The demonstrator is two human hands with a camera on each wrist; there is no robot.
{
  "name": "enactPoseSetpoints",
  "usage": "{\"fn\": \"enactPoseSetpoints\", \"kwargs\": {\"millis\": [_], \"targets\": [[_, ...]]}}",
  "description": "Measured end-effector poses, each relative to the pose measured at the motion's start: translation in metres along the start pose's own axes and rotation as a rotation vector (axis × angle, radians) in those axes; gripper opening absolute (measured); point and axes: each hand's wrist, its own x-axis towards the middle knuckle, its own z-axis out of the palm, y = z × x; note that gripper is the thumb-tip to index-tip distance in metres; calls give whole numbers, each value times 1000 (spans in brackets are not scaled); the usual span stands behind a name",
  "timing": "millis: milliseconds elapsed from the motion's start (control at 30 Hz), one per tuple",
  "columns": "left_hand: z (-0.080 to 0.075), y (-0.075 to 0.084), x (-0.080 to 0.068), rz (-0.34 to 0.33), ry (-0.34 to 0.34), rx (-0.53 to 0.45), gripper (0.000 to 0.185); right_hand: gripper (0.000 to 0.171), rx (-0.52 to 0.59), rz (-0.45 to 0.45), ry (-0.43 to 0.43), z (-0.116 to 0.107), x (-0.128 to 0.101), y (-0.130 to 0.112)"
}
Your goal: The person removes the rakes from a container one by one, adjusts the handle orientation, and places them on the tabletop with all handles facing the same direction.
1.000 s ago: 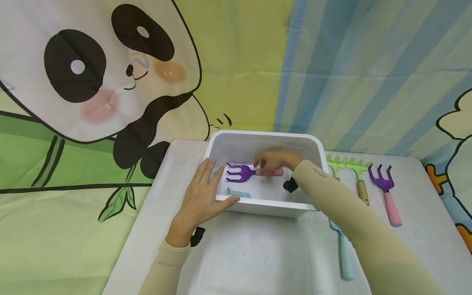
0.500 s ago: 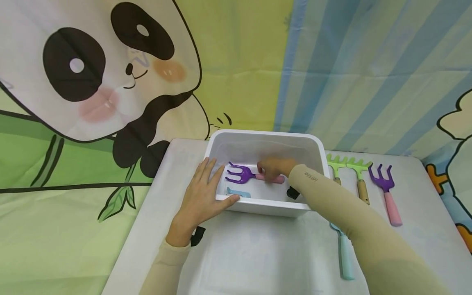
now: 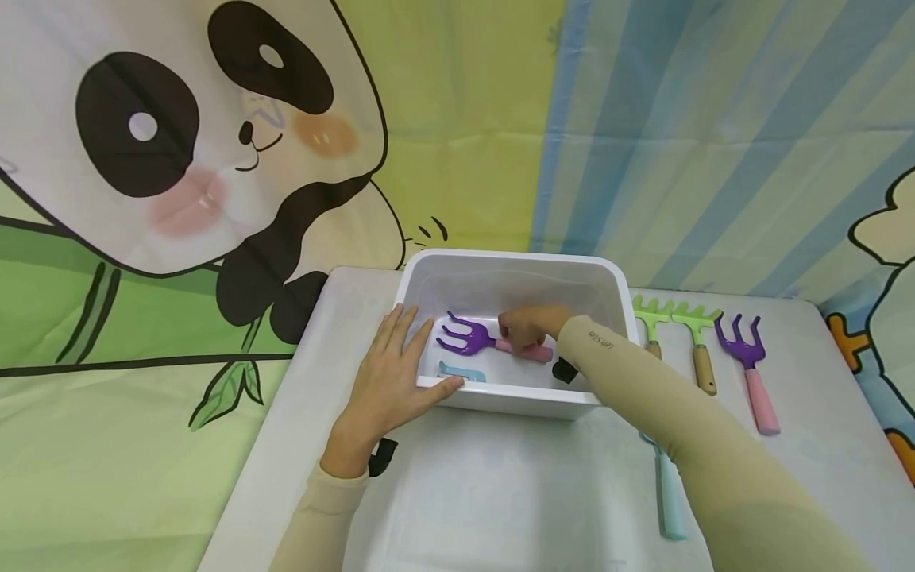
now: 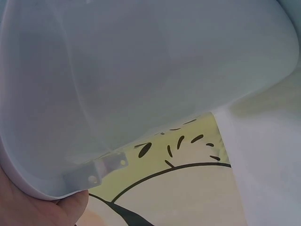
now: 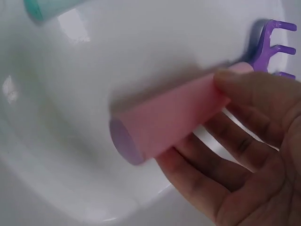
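A white plastic bin (image 3: 515, 256) stands on the table in the head view. Inside it lies a garden hand fork (image 3: 468, 339) with purple tines and a pink handle (image 5: 164, 117). My right hand (image 3: 532, 326) reaches into the bin and pinches that handle between thumb and fingers, as the right wrist view shows closely. Nearer the front wall is a light blue tool (image 3: 463, 373), mostly hidden by the rim. With fingers spread and straight, my left hand (image 3: 386, 373) rests on the bin's front left corner; the left wrist view shows part of it against the rim.
Right of the bin lie two green rakes (image 3: 692, 320) with wooden handles and another purple fork (image 3: 746, 349) with a pink handle. A tool with a teal handle (image 3: 670, 500) lies nearer, partly under the right sleeve. A panda-printed cloth (image 3: 236, 159) hangs behind the table.
My right hand has come down onto the pink handle and taken hold of it. The fork has turned slightly, its tines swinging a little toward the back. My left hand stays put.
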Motion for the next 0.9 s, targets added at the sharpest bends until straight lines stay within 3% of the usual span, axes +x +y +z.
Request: {"fn": "enactPoseSetpoints", "kwargs": {"millis": [267,533,700,900], "targets": [[-1,0,0,10,11,8,103,42,190,23,-108,-3,-7,-1],[-1,0,0,9,10,6,103,52,306,64,-206,-5,-8,-2],[-1,1,-1,-6,-8,4,104,60,334,93,-231,-5,-9,-1],[0,1,-1,-11,-13,5,105,58,322,100,-239,-6,-11,0]]}}
